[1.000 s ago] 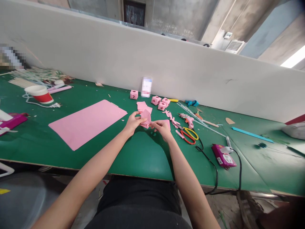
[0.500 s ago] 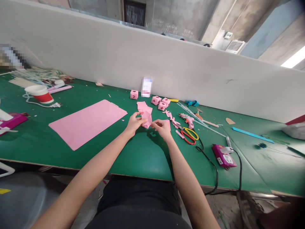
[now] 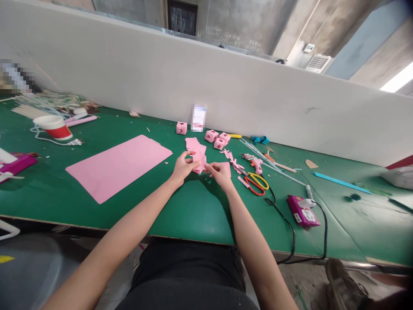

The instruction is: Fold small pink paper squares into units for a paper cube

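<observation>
A small folded piece of pink paper (image 3: 200, 162) is pinched between my two hands above the green table. My left hand (image 3: 185, 167) grips its left side, thumb in front. The fingertips of my right hand (image 3: 219, 172) close on its right edge. Just beyond lie several loose pink paper pieces (image 3: 192, 143), partly hidden by the held one. Another pink piece (image 3: 227, 167) lies beside my right hand, partly covered by it. Folded pink paper cubes with diamond-shaped openings, one cube (image 3: 181, 128) on the left and another (image 3: 211, 136) in a group, stand farther back.
A large pink sheet (image 3: 119, 168) lies to the left. On the right are red-and-yellow scissors (image 3: 256, 183), pink paper strips (image 3: 232, 159), a glue gun (image 3: 253, 162) and a purple power socket (image 3: 303, 211) with a black cord. A paper cup (image 3: 53, 127) stands far left. A white partition (image 3: 145, 82) borders the back.
The held paper has shifted slightly, and my right fingertips now sit a little differently on its edge. At the lower right, a person's shoe has come into clearer view.
</observation>
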A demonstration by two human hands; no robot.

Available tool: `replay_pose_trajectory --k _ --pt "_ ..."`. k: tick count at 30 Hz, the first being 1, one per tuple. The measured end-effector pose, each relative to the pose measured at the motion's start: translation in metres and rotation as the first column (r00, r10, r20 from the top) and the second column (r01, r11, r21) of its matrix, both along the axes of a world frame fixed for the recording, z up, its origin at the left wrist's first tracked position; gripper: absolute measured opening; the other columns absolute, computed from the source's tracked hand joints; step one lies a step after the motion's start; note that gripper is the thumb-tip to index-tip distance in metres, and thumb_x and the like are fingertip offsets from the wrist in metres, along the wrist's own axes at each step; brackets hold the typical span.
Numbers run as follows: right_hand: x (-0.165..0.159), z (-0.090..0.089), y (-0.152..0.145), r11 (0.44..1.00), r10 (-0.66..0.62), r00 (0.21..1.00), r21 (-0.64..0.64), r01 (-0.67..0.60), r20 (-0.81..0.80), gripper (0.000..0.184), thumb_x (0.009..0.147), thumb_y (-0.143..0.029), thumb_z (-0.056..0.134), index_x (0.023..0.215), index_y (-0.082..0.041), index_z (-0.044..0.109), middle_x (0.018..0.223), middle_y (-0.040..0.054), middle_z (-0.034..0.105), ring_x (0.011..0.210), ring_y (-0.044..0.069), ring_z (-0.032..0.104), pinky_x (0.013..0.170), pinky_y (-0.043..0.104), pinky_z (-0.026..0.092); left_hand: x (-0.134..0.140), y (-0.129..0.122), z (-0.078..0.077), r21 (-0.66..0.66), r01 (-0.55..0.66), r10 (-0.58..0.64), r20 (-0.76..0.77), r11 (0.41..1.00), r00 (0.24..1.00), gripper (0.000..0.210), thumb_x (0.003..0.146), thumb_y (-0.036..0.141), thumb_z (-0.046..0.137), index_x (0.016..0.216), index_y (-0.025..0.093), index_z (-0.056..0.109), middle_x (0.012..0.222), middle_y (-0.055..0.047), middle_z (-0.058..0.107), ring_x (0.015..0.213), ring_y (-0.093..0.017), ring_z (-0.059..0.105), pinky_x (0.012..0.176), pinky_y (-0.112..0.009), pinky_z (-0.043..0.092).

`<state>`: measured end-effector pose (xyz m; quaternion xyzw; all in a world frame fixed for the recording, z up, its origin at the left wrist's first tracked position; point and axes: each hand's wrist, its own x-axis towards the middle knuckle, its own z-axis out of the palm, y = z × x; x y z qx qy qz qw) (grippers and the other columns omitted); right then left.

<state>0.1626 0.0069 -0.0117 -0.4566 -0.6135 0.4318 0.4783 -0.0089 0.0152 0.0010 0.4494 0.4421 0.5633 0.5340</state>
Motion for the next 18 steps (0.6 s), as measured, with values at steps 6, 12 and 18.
replay_pose_trajectory --k 6,12,18 --pt "0.0003 -0.0020 0.0007 0.993 -0.045 0.998 0.110 0.039 0.050 0.043 0.079 -0.062 0.069 0.072 -0.020 0.071 0.070 0.0040 0.071 0.063 0.017 0.061 0.056 0.029 0.046 0.0001 -0.0010 -0.0008 -0.028 0.063 -0.061 0.047 0.998 0.997 0.060 0.061 0.025 0.084 0.114 0.015 0.057 0.079 -0.004 0.073 0.066 -0.017 0.068 0.062 -0.028 0.056" --pt "-0.0011 -0.0027 0.0002 0.997 -0.017 0.998 0.079 0.013 0.052 0.041 0.078 -0.062 0.069 0.074 -0.021 0.071 0.071 0.0037 0.070 0.065 0.018 0.061 0.058 0.029 0.048 -0.0008 -0.0036 0.0019 -0.051 0.087 -0.085 0.048 0.995 0.995 0.066 0.058 0.022 0.089 0.114 0.014 0.055 0.081 -0.006 0.074 0.067 -0.020 0.070 0.063 -0.034 0.060" --pt "-0.0013 -0.0042 0.0004 1.000 -0.020 1.000 -0.006 0.020 0.004 0.041 0.074 -0.061 0.072 0.078 -0.021 0.070 0.072 0.0030 0.069 0.067 0.017 0.062 0.058 0.028 0.049 -0.0019 -0.0032 0.0006 -0.011 0.086 -0.087 -0.020 0.996 0.996 0.066 0.060 0.023 0.089 0.117 0.015 0.055 0.080 -0.005 0.075 0.067 -0.019 0.070 0.064 -0.031 0.060"
